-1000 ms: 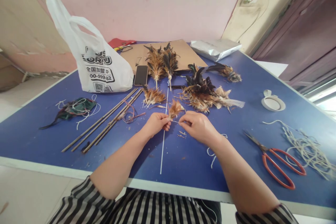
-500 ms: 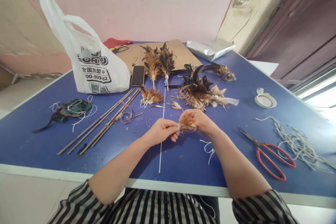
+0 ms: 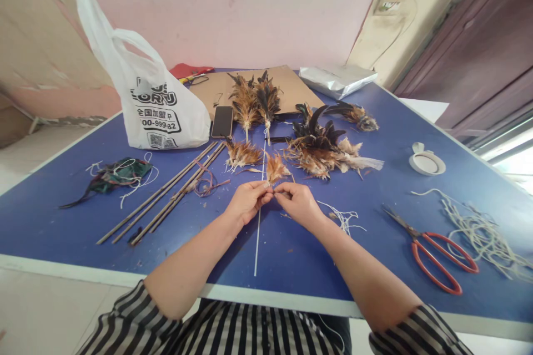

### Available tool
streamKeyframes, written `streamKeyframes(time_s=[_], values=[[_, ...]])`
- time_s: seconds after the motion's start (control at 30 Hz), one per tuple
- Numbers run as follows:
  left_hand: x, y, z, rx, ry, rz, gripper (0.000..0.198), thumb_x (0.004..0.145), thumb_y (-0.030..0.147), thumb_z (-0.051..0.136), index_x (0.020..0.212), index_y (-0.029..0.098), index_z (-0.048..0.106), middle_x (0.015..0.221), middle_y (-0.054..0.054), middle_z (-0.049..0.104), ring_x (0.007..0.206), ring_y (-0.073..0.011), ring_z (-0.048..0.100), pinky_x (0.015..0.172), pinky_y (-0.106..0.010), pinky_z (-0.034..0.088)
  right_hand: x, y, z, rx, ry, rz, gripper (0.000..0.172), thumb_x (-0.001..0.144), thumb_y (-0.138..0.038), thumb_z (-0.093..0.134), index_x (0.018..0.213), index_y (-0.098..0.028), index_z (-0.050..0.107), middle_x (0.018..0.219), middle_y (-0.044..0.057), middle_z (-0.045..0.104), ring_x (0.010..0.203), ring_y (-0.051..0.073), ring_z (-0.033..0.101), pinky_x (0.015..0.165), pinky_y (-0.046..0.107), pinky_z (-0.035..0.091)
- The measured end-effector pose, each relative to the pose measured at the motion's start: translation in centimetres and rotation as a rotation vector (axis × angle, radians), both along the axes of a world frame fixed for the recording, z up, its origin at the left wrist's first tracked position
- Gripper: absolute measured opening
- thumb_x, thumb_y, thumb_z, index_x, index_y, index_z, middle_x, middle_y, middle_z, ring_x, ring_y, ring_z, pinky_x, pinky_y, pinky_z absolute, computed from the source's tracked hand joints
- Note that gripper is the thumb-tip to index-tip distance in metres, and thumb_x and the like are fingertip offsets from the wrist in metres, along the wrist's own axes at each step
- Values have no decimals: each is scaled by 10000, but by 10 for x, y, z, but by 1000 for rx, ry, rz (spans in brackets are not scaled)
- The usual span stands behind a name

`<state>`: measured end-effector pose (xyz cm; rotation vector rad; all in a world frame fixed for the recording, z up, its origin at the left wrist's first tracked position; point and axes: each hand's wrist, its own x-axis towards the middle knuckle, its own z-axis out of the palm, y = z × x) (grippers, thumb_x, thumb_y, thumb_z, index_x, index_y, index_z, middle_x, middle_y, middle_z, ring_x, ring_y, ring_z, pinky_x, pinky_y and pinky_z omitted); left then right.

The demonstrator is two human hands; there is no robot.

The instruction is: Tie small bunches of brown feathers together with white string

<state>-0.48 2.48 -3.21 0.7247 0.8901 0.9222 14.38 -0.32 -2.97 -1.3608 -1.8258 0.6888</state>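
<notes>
- green clump [image 3: 139,169], far left on the blue table [image 3: 300,266]; white string loops over it
- 4 sticks [image 3: 156,194], lying slantwise in front of the white bag [image 3: 169,113], which stands upright
- purple strip [image 3: 206,184], coiled just beside the sticks; phone [image 3: 222,122] flat behind it, near the bag
- loose feathers [image 3: 244,155], in a small pile short of the 2 dusters [image 3: 267,101], which lie partly on the cardboard [image 3: 206,89]
- left hand [image 3: 249,201], thumb and fingers gripping the foot of the tuft [image 3: 276,169]; the tuft is above the table's middle, brown tips fanned upward, between the loose feathers and the dark feathers [image 3: 318,144]
- right hand [image 3: 297,205], fingertips pinched together at the tuft's foot; I cannot tell what is between them
- white threads [image 3: 347,221], beside the right forearm
- silver packet [image 3: 337,79], at the back
- scissors [image 3: 416,236], red handles toward the person; tape [image 3: 427,169] behind them; cord heap [image 3: 485,233] at far right, near the handles
</notes>
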Motion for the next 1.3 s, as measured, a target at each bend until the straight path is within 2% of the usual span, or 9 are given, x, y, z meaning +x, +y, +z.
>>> streamKeyframes(time_s=[0.13,0.37,0.47,0.63,0.77,0.93,1.0,1.17,1.3], values=[[1,0,-2,194,144,12,180,653,239,643,737,85,604,591,-17,595,464,-53,527,468,-157,450,-1,-9,10,275,-312,84,184,798,-176,424,750,-162,601,692,38,583,664,125,496,636,238,352],[5,-14,-2,503,444,-107,147,708,253,553,685,113,593,543,-3,569,464,-86,535,464,-202,452,9,-10,27,407,-605,184,180,813,-187,426,777,-154,599,719,63,570,723,150,496,658,253,350],[6,-20,0,471,391,-250,172,715,274,558,696,106,592,599,-25,600,490,-91,556,500,-216,466,19,-5,30,291,-397,159,159,788,-196,464,743,-156,611,698,43,566,690,130,499,632,239,360],[6,-23,10,347,244,-392,205,681,274,617,745,84,579,635,-62,632,523,-113,590,531,-239,487,36,4,28,-202,104,166,134,706,-271,557,701,-144,598,512,-28,509,447,71,424,452,202,327],[6,-22,14,303,143,-315,219,662,271,643,755,91,561,624,-55,634,522,-119,597,492,-216,474,32,8,20,-440,500,189,197,636,-314,620,704,-134,578,573,-5,551,456,70,439,423,194,315],[5,-16,9,235,72,-102,233,641,286,660,734,104,549,610,-30,623,497,-91,576,471,-185,451,11,8,6,-461,806,136,185,650,-321,613,712,-157,554,502,-65,436,371,22,273,367,176,203],[5,-13,8,230,76,-34,235,638,291,661,735,107,550,613,-21,618,493,-78,563,479,-182,449,1,7,5,-429,807,99,193,654,-321,613,745,-162,553,529,-63,458,366,19,250,362,180,198],[5,-10,5,264,116,56,248,639,303,652,743,107,541,587,-8,596,483,-73,540,482,-194,447,-13,1,5,-172,604,-54,151,668,-290,582,730,-153,583,671,14,589,570,102,496,523,219,380],[7,-11,0,337,228,101,227,660,307,623,723,107,537,549,1,572,459,-83,527,463,-210,444,-19,-4,-1,-66,381,-148,163,713,-292,518,624,-160,554,541,-9,519,468,84,412,453,209,326]])
